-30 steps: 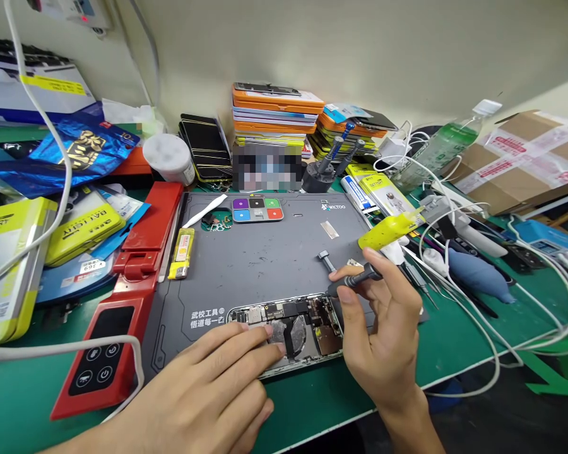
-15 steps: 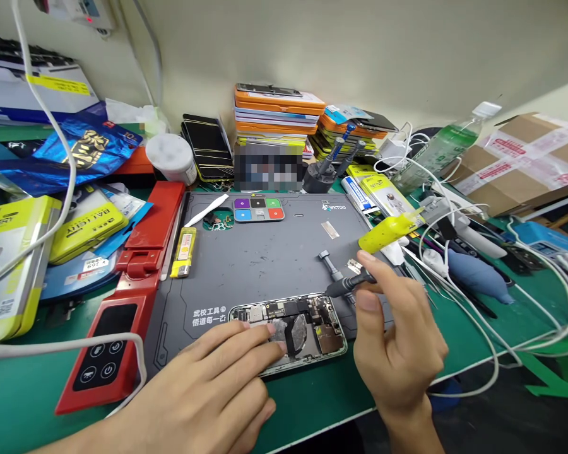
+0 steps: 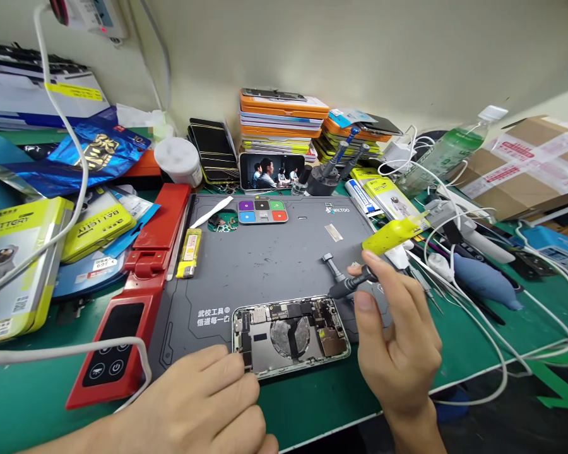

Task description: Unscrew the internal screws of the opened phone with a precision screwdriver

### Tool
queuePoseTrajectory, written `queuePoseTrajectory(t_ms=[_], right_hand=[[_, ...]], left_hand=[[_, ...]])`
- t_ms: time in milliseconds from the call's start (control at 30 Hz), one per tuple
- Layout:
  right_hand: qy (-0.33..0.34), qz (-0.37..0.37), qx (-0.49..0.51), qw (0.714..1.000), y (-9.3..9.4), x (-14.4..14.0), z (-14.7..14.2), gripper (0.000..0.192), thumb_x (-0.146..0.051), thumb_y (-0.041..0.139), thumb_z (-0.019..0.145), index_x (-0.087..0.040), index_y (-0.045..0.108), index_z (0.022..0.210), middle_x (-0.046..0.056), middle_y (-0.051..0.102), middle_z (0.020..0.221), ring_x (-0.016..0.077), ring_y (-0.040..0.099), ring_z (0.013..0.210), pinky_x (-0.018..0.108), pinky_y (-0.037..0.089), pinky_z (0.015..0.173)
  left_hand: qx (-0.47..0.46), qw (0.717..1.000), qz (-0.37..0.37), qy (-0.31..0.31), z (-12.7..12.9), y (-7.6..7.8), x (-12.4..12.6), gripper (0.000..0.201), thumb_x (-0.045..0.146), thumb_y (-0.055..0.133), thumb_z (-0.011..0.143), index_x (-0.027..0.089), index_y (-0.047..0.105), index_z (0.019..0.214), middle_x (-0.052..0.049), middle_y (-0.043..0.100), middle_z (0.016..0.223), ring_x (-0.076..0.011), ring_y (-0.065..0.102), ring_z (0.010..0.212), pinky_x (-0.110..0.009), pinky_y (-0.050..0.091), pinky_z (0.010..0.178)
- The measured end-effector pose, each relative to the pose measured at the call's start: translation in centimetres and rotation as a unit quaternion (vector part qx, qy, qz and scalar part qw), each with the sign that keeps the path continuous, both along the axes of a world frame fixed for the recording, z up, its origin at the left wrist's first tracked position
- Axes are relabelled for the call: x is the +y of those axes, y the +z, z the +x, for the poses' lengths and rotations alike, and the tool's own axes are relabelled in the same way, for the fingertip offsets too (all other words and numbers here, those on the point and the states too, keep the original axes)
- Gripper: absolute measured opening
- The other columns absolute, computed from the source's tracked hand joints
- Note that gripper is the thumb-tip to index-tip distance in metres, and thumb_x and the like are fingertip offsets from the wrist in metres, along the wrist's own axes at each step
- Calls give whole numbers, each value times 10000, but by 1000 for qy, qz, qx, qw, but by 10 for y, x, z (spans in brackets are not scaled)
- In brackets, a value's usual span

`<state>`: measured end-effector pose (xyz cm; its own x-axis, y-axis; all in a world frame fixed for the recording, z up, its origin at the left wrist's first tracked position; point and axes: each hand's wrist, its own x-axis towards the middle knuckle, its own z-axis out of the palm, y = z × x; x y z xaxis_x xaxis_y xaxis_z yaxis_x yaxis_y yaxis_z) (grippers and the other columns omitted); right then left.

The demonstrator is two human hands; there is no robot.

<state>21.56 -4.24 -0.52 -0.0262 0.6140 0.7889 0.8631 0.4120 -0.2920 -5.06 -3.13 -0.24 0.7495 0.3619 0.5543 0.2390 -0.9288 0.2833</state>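
Observation:
An opened phone [image 3: 288, 337] lies at the front edge of the grey mat, its circuit boards and metal inner plate exposed. My right hand [image 3: 400, 328] grips a dark screwdriver [image 3: 348, 287] between thumb and fingers. The tool slants down so that its head is at the phone's upper right edge. My left hand [image 3: 213, 397] is closed beside the phone's lower left corner, fingers curled under and fingertips hidden; whether it holds anything cannot be seen. Another grey tool [image 3: 332, 265] lies on the mat just behind the screwdriver.
On the mat [image 3: 265, 258] are a yellow lighter-like item [image 3: 189, 252] and a coloured block [image 3: 262, 212]. A red device [image 3: 123, 334] stands left, a yellow bottle [image 3: 390, 234] right. Behind are stacked boxes [image 3: 281, 113] and a propped phone playing video [image 3: 269, 171]. White cables [image 3: 497, 302] trail right.
My left hand has drawn back from over the phone and its fingers have curled in, uncovering the inner plate. The right hand and screwdriver stay at the same corner.

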Motion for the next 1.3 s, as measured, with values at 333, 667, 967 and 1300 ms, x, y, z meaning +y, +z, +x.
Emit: queuePoseTrajectory(t_ms=[333, 667, 967, 1300], right_hand=[[0, 22, 12, 1000, -1, -2, -1, 744, 86, 623, 937, -314, 596, 1564, 37, 777, 1298, 229, 729, 1053, 416, 596, 909], [15, -11, -13, 1000, -1, -1, -5, 753, 41, 708, 927, -212, 516, 1610, 105, 753, 1359, 240, 717, 1124, 447, 594, 1003], [70, -10, 172, 983, 8, -12, -27, 725, 36, 681, 938, -293, 498, 1558, 37, 785, 1148, 196, 807, 968, 347, 720, 792], [176, -111, 509, 835, 9, -29, -68, 472, -129, 536, 1093, -334, 463, 1512, 35, 824, 1093, 162, 795, 964, 282, 726, 757]], left_hand=[[5, 1000, -26, -6, 4, -4, 1, 518, 173, 323, 1183, 219, 525, 708, 33, 553, 602, -139, 503, 509, -320, 404, 472], [-18, 954, -298, 24, -3, -11, 3, 189, 233, 490, 1137, 255, 622, 1003, 70, 719, 796, -107, 679, 625, -219, 487, 582], [-123, 846, -517, 45, 2, 0, 14, 151, 226, 772, 1013, 343, 858, 968, 68, 838, 935, -109, 781, 847, -136, 555, 771], [-194, 764, -608, 93, 5, 8, 16, 115, 277, 809, 933, 321, 908, 896, 15, 796, 830, -64, 636, 537, -92, 545, 500]])
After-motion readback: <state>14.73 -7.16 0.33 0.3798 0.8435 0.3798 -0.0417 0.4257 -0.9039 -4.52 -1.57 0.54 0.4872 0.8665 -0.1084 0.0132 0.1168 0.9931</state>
